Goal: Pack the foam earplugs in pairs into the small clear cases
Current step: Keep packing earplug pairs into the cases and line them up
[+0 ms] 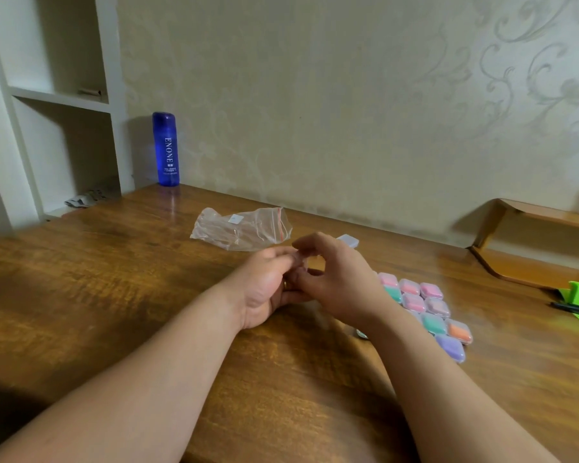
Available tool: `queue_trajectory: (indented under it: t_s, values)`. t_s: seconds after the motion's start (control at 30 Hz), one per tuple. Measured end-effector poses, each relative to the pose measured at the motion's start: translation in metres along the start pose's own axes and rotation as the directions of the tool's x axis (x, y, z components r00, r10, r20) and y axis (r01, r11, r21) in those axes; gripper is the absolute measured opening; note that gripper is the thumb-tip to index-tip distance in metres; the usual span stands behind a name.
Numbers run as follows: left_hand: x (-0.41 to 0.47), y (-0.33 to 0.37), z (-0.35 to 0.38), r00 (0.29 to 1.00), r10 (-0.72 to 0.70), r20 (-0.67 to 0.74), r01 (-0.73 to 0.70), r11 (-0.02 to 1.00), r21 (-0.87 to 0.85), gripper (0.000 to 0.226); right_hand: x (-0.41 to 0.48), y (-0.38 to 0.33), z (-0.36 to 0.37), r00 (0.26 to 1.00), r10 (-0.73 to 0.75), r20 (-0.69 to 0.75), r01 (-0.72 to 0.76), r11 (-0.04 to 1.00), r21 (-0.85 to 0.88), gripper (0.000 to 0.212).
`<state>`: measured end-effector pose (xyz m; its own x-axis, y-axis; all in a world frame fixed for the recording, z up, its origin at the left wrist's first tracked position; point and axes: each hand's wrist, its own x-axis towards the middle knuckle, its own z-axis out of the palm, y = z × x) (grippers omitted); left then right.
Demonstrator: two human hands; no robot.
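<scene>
Holding coloured earplugs (459, 330), clustered clear cases (463, 358)

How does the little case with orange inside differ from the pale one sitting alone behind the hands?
The orange case shows orange foam inside; the lone case shows no colour, perhaps empty. The orange case sits among other filled cases; the lone case lies apart, farther back. The orange case is in full view; the right hand partly hides the lone case. Both are small rounded cases on the table.
</scene>
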<state>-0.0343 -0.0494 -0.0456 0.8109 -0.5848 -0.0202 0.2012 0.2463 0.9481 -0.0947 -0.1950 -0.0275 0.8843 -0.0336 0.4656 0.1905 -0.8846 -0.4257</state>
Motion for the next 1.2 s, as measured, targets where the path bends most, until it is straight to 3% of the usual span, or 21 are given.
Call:
queue_trajectory:
  t_s: [0.2,0.3,0.37,0.47,0.6,0.77,0.93,1.1,1.2]
  values:
    - [-0.003,0.003,0.005,0.997,-0.04,0.062,0.041,0.999,-0.01,0.025,0.005,0.011,-0.015,1.0,0.002,-0.012,-0.002,1.0,0.019,0.033]
    - [-0.001,0.004,0.006,0.996,-0.088,0.023,0.089,0.992,-0.085,0.025,0.007,0.036,-0.043,0.973,0.152,-0.176,-0.142,0.987,0.071,0.036]
    - [0.001,0.003,0.003,0.998,-0.054,-0.035,0.053,0.998,-0.031,0.023,0.003,0.057,-0.058,0.942,0.255,-0.217,-0.245,0.967,0.073,0.039]
    - [0.001,0.002,-0.002,0.993,0.068,-0.099,-0.057,0.992,0.113,0.025,0.0,0.072,-0.056,0.954,0.279,-0.114,-0.285,0.958,-0.043,0.034]
    - [0.002,0.0,-0.004,0.944,0.29,-0.156,-0.204,0.887,0.414,0.018,0.003,0.063,-0.038,0.976,0.206,0.074,-0.194,0.971,-0.142,0.028]
    - [0.003,-0.003,0.001,0.926,0.342,-0.162,-0.228,0.845,0.484,0.018,0.001,0.064,-0.035,0.948,0.23,0.219,-0.157,0.939,-0.307,0.032]
    - [0.002,-0.005,0.0,0.914,0.367,-0.176,-0.231,0.824,0.517,0.017,-0.001,0.066,-0.04,0.938,0.259,0.231,-0.19,0.941,-0.28,0.043]
    - [0.005,-0.01,-0.002,0.802,0.558,-0.215,-0.221,0.611,0.76,0.007,0.004,0.079,-0.028,0.944,0.327,0.041,-0.324,0.943,-0.077,0.037]
    - [0.01,-0.011,-0.001,0.744,0.64,-0.193,-0.224,0.511,0.83,0.008,0.022,0.088,-0.031,0.916,0.397,-0.055,-0.4,0.911,-0.102,0.03]
